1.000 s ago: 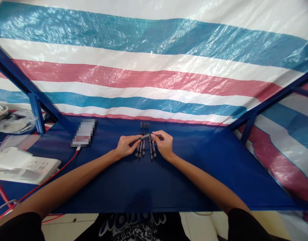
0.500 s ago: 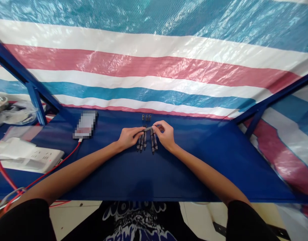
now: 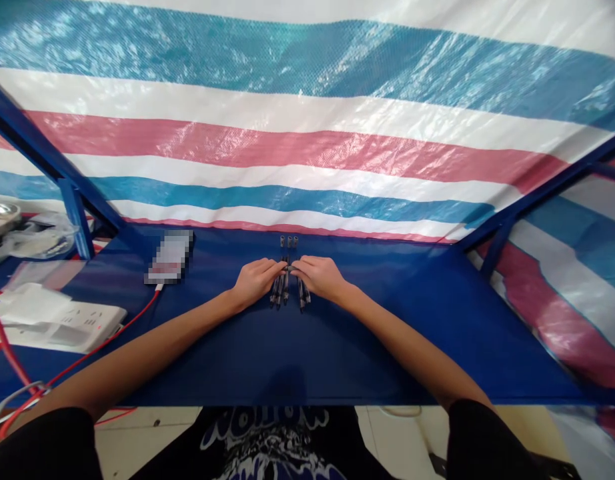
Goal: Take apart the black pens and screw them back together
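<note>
My left hand (image 3: 259, 281) and my right hand (image 3: 319, 275) meet over the middle of the blue table, both closed on one slim dark pen (image 3: 289, 268). Only a short stretch of it shows between the fingertips; the rest is hidden in the hands. Beneath and in front of them lie several dark pens with clear parts, a left group (image 3: 279, 293) and a right group (image 3: 303, 295), points toward me. Just beyond the hands, a short row of three small grey tubes (image 3: 289, 241) stands on the table.
To the left lies a blurred-out phone (image 3: 170, 257) with a red cable (image 3: 137, 257) plugged in. A white power strip (image 3: 90, 325) sits at the far left, near plastic bags (image 3: 40, 240). Blue frame bars (image 3: 77, 217) and a striped tarp (image 3: 297, 150) enclose the table (image 3: 227, 363).
My hands have come closer together and their fingers wrap further round the pen, hiding most of it. The view has tilted up slightly.
</note>
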